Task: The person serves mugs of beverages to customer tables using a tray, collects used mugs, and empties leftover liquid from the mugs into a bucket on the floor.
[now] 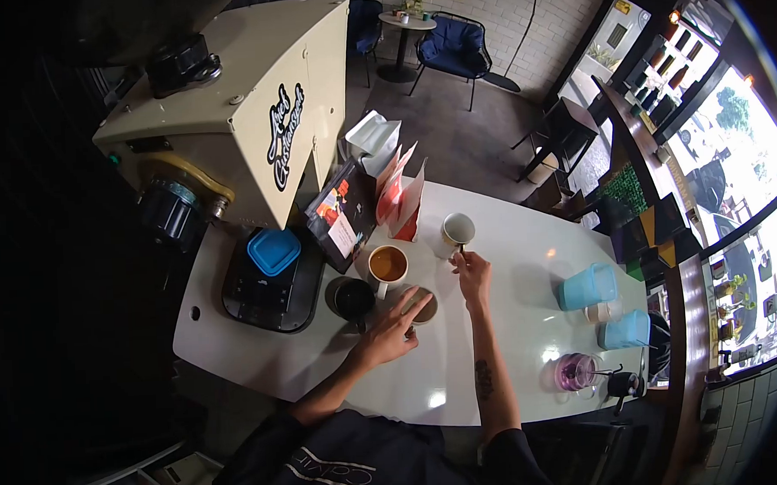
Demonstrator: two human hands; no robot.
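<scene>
My right hand [472, 278] is closed on the handle of a light mug [458, 230] on the white counter; its visible inside is pale. My left hand [394, 332] lies with spread fingers over the rim of a brownish cup [423, 305], partly covering it. Just beyond that hand, a white mug [388, 265] holds an orange-brown drink, its handle toward me. A dark cup [353, 298] stands left of it, beside my left hand.
A large beige machine [288, 117] rises at the left, near a black scale [274, 304] with a blue container [274, 251]. Red and white packets [400, 199] stand beyond the mugs. Blue containers [586, 287] and a pink-tinted glass [575, 372] are at the right.
</scene>
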